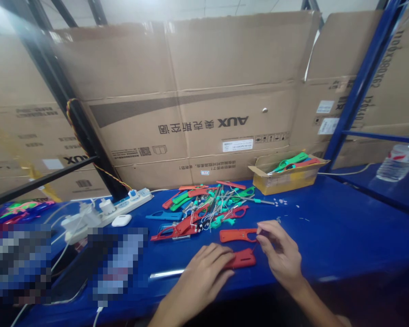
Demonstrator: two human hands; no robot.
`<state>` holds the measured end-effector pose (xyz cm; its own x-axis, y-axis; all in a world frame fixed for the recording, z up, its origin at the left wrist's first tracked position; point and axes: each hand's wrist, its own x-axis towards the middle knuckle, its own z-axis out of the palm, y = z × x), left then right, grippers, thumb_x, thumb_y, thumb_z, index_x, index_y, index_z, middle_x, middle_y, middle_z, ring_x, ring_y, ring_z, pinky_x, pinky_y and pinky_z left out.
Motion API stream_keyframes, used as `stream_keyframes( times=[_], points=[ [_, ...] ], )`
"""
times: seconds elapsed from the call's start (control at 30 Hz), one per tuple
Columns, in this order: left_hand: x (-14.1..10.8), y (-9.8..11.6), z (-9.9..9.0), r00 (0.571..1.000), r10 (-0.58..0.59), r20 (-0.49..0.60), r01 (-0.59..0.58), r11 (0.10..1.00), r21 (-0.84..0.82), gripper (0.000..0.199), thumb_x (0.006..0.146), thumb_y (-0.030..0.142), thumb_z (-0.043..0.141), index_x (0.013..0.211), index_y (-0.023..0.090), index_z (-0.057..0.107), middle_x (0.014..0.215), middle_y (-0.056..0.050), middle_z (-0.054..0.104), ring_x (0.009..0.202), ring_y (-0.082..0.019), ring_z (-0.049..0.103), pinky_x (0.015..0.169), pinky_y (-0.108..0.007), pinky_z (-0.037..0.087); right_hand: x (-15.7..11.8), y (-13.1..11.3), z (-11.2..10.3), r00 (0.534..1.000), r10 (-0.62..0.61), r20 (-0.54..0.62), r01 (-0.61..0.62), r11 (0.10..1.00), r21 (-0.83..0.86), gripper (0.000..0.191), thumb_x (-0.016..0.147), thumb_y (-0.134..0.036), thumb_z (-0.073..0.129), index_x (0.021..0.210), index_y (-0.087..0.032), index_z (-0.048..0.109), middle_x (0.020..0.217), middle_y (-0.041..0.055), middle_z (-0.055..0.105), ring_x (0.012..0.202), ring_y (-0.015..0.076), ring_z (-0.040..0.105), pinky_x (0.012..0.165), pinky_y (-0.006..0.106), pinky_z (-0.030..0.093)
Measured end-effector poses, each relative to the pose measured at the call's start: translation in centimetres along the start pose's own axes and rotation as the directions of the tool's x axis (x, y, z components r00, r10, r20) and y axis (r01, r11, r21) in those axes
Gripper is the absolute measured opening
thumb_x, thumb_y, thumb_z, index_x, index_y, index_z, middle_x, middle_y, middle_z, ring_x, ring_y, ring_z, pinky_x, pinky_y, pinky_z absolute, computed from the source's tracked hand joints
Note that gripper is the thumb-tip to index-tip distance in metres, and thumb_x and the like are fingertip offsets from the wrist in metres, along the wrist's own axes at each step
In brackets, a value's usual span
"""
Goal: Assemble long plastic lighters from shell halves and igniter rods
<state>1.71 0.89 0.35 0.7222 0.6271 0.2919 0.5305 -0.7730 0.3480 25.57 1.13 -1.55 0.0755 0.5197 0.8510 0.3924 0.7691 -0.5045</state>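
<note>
My left hand point(209, 272) lies over a red stick lighter point(243, 259), its fingers closed on the handle. The lighter's metal tube point(167, 274) sticks out to the left from beneath that hand. Just right of the handle, my right hand point(282, 252) is raised with thumb and forefinger pinched together. What sits between those fingertips is too small to make out; a thin dark line runs from near them towards the red handle. An orange lighter casing point(236, 235) lies behind the red one, its ring end beside my right fingertips.
Behind my hands is a pile of lighter parts point(204, 209) with tubes and white wires. A cardboard box point(282, 181) of casings stands back right. Leftward are a power strip point(132, 203), an earphone case point(122, 220) and blurred-out devices. A bottle point(397, 163) stands far right.
</note>
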Motion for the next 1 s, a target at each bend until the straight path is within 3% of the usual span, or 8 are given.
stream_keyframes(
  times=[0.17, 0.53, 0.73, 1.0],
  points=[
    [0.02, -0.1, 0.06, 1.0, -0.002, 0.009, 0.002, 1.0, 0.0, 0.027, 0.106, 0.029, 0.057, 0.133, 0.027, 0.058, 0.133, -0.003, 0.066, 0.12, -0.023, 0.063, 0.108, -0.043, 0.049, -0.07, 0.22, -0.07, 1.0, -0.006, 0.002, 0.006, 1.0, -0.016, 0.03, 0.099, -0.013, 0.062, 0.126, -0.027, 0.064, 0.097, 0.0026, 0.063, 0.08, 0.0135, 0.062, 0.066, 0.024, 0.053],
    [0.09, -0.14, -0.03, 1.0, -0.001, 0.01, 0.001, 1.0, -0.003, 0.027, 0.106, 0.028, 0.057, 0.133, 0.027, 0.058, 0.133, -0.003, 0.066, 0.121, -0.023, 0.062, 0.109, -0.043, 0.049, -0.25, 0.38, -0.14, 0.999, -0.028, 0.024, 0.028, 0.999, -0.018, 0.028, 0.1, -0.016, 0.061, 0.125, -0.026, 0.066, 0.101, 0.0052, 0.062, 0.081, 0.0153, 0.064, 0.064, 0.025, 0.055],
    [-0.04, -0.08, 0.01, 1.0, 0.008, -0.005, -0.008, 1.0, 0.009, 0.027, 0.106, 0.028, 0.057, 0.132, 0.026, 0.059, 0.131, -0.004, 0.067, 0.12, -0.023, 0.064, 0.108, -0.043, 0.05, -0.61, 0.02, -0.11, 0.998, 0.041, 0.04, -0.041, 0.999, -0.003, 0.04, 0.105, -0.011, 0.044, 0.136, -0.028, 0.062, 0.112, 0.0084, 0.065, 0.063, 0.0102, 0.059, 0.05, 0.023, 0.05],
    [0.02, 0.01, -0.03, 1.0, -0.001, -0.001, 0.001, 1.0, -0.004, 0.027, 0.105, 0.027, 0.058, 0.133, 0.027, 0.058, 0.132, -0.004, 0.067, 0.121, -0.023, 0.063, 0.11, -0.044, 0.049, -0.49, -0.26, 0.05, 0.997, 0.054, 0.047, -0.053, 0.998, -0.02, 0.047, 0.104, -0.009, 0.048, 0.146, -0.028, 0.055, 0.113, 0.0085, 0.067, 0.059, 0.0091, 0.058, 0.059, 0.027, 0.056]
  ],
)
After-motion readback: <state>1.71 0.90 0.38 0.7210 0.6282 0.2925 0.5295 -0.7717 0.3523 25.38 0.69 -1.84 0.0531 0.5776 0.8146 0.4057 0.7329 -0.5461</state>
